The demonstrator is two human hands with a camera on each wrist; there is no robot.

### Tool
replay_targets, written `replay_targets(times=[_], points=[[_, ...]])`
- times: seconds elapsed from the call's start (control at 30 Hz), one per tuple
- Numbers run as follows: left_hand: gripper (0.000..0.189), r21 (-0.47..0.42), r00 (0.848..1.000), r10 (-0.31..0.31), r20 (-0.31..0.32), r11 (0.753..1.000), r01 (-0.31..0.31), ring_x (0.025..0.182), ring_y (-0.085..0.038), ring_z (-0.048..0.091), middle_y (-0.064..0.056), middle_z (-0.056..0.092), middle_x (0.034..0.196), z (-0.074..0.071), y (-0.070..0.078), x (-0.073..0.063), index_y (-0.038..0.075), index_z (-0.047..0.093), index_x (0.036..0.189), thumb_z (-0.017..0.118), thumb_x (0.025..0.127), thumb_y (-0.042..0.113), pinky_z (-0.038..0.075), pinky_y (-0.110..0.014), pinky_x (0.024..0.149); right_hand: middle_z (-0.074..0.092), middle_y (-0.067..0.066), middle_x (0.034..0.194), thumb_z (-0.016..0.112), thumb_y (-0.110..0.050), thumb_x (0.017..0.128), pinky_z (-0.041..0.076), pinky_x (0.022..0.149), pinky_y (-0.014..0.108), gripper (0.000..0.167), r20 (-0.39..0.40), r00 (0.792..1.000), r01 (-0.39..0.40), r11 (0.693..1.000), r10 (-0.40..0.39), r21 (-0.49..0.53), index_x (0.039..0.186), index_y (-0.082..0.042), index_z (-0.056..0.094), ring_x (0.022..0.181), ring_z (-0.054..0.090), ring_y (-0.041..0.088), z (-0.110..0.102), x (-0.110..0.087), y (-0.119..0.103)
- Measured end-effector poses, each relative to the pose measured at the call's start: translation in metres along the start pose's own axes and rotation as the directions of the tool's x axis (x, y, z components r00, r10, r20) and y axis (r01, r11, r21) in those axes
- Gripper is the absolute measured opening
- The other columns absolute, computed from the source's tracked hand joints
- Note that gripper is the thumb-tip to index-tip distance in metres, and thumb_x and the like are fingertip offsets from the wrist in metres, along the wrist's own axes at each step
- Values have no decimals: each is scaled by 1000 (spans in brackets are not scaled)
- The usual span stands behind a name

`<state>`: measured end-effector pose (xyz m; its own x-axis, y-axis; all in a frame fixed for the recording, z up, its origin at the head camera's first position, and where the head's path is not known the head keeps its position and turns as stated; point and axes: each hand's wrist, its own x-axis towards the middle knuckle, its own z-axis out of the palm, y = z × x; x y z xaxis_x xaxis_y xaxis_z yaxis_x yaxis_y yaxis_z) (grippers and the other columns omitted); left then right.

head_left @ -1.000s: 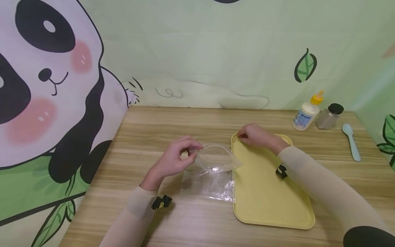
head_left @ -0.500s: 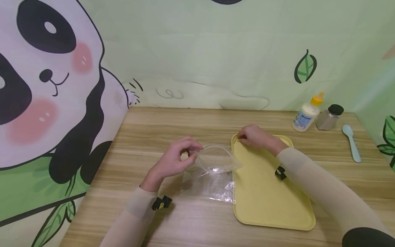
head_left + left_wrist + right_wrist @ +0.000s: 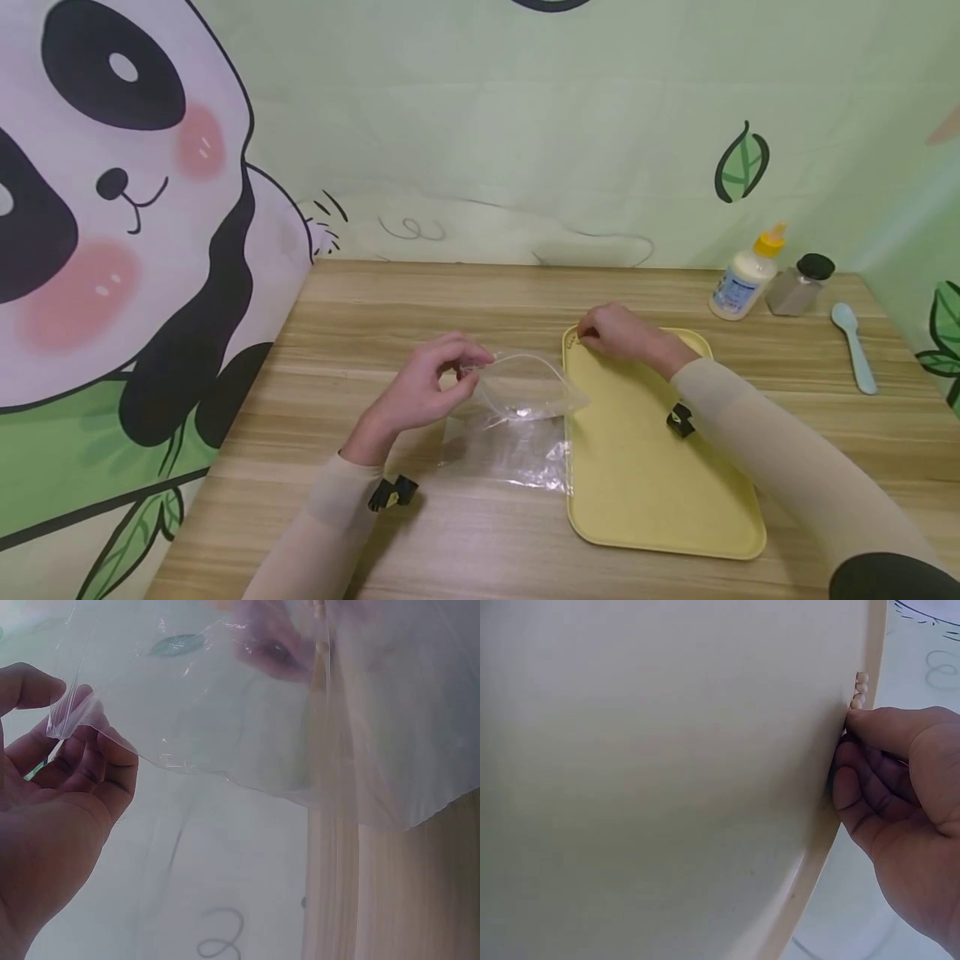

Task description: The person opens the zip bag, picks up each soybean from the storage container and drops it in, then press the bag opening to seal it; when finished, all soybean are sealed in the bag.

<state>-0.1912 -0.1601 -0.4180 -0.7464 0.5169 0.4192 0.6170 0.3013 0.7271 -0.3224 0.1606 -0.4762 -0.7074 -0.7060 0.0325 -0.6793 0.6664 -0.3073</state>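
A clear zip bag [image 3: 517, 433] lies on the wooden table, its mouth raised and gaping. My left hand [image 3: 431, 379] pinches the left end of its mouth. In the left wrist view the bag's thin film [image 3: 187, 712] spreads out from my fingertips. My right hand [image 3: 618, 333] is at the far-left corner of the yellow tray [image 3: 660, 483]. Small round pale beads [image 3: 861, 686] sit in a row along the tray's rim there. My right thumb and fingertips pinch at the end of that row; what lies between them is mostly hidden.
A white glue bottle with a yellow cap [image 3: 742, 283] stands at the back right. Beside it is a clear jar with a black lid [image 3: 800, 286]. A light blue spoon [image 3: 853, 346] lies right of the tray. A panda-printed backdrop [image 3: 525, 150] stands behind the table.
Both hands hold almost the same places. My right hand shifts very slightly at the tray's corner; the bag and tray stay where they were.
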Motion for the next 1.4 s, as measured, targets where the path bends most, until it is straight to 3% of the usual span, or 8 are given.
replay_targets(times=[0.33,0.77,1.1,1.4], points=[[25,0,1000,5,-4,1000,-5,83,-14,59,-12,66,99,0,-1,0,-1,67,106,62,82,-2,55,-31,68,71,3,80,67,-7,86,56,72,35,7,-2,1000,-5,1000,5,10,83,-8,73,71,63,15,-3,-4,-1],[27,-6,1000,14,-4,1000,-14,83,-14,59,-14,66,99,1,-1,0,4,68,107,62,82,-2,55,-30,68,72,11,91,68,-10,87,57,77,40,12,-84,996,-1,1000,3,16,95,-2,73,83,67,24,-25,-12,-10],[25,9,1000,27,-7,1000,-27,81,-13,57,-11,66,96,2,-1,1,-1,68,106,61,82,-2,54,-28,66,72,8,89,69,-12,88,57,74,39,9,-186,981,65,998,-63,5,92,-5,74,81,67,22,-50,-18,-33],[25,0,1000,29,-8,1000,-29,82,-14,58,-11,66,96,1,-1,0,-1,67,106,62,82,-2,54,-27,68,73,4,91,70,-12,88,57,68,30,9,-267,955,141,990,-130,23,94,-8,74,77,66,14,-70,-24,-62]])
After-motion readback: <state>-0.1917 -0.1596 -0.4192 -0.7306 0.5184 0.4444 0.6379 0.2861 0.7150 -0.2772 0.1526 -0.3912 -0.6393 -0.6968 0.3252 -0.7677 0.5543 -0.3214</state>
